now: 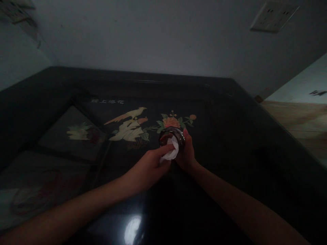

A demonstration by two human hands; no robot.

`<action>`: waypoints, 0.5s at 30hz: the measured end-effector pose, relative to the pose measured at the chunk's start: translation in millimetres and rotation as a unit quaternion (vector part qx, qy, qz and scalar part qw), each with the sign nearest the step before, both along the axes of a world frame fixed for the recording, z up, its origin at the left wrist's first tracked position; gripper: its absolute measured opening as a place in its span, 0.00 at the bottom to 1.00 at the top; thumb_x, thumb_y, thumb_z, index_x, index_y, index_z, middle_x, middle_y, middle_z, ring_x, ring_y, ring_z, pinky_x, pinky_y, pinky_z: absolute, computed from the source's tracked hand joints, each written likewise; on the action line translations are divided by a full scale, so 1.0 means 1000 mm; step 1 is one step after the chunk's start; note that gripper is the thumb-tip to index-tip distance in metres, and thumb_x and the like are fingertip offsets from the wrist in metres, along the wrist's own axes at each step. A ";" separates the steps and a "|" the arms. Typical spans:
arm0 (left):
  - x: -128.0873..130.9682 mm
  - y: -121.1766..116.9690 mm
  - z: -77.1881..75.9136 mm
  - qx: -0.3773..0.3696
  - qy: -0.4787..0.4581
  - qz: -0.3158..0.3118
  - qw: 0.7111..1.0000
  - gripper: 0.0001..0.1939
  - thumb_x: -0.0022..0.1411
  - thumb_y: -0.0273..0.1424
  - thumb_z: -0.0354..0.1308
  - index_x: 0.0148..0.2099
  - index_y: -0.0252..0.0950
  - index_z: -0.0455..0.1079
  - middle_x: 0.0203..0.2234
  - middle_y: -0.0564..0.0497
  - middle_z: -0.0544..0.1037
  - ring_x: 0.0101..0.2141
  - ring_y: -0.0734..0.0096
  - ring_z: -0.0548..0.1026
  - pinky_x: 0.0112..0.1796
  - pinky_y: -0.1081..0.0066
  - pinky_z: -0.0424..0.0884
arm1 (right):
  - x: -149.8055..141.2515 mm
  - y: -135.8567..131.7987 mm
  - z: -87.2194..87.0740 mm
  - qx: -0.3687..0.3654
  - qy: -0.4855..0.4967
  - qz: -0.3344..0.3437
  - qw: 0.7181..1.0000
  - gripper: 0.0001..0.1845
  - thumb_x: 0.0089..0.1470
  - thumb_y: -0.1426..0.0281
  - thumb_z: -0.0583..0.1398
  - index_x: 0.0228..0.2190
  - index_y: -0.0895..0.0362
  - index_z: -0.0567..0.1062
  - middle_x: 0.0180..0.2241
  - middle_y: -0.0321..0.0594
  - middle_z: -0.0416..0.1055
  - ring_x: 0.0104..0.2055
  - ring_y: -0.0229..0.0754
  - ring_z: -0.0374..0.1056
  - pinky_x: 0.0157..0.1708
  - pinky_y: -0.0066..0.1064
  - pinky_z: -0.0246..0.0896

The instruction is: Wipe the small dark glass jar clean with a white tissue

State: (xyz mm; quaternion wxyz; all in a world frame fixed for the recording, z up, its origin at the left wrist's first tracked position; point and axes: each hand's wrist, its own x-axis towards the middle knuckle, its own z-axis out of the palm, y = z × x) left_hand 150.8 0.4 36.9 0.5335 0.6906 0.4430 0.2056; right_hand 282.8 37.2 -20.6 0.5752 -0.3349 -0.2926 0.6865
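My right hand (187,153) is wrapped round a small dark glass cup (171,134), holding it tilted just above a glossy black table (230,143). My left hand (150,164) pinches a crumpled white tissue (170,151) and presses it into the cup's open mouth. The two hands touch at the cup, above the middle of the tabletop. The scene is dim, so the cup's lower part is hard to make out.
The tabletop carries an inlaid picture of a pale bird (129,124) and flowers (171,121), with white characters (107,101) above it. A white wall (143,34) stands behind, with a power socket (273,15) at top right. Wooden floor (301,122) shows at right.
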 end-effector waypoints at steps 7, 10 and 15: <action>-0.013 0.005 -0.007 0.358 0.331 -0.109 0.866 0.24 0.61 0.18 0.46 0.58 0.33 0.64 0.58 0.40 0.69 0.57 0.58 0.68 0.46 0.61 0.75 | -0.002 -0.001 0.003 0.025 -0.066 -0.034 0.997 0.20 0.48 0.48 0.56 0.32 0.50 0.74 0.30 0.38 0.76 0.45 0.50 0.70 0.39 0.39 0.67; -0.013 0.007 -0.008 0.374 0.350 -0.119 0.851 0.24 0.61 0.17 0.45 0.58 0.31 0.65 0.57 0.39 0.70 0.57 0.56 0.68 0.45 0.59 0.76 | -0.001 -0.003 0.002 0.042 -0.093 -0.055 0.993 0.17 0.50 0.51 0.57 0.31 0.49 0.75 0.32 0.37 0.76 0.49 0.48 0.68 0.42 0.38 0.66; -0.010 0.006 -0.009 0.286 0.226 -0.073 0.929 0.27 0.54 0.15 0.49 0.56 0.31 0.66 0.56 0.40 0.71 0.56 0.60 0.69 0.55 0.61 0.66 | 0.002 -0.001 -0.003 0.041 -0.099 -0.055 0.993 0.21 0.49 0.48 0.56 0.33 0.51 0.75 0.34 0.38 0.76 0.49 0.48 0.68 0.44 0.36 0.65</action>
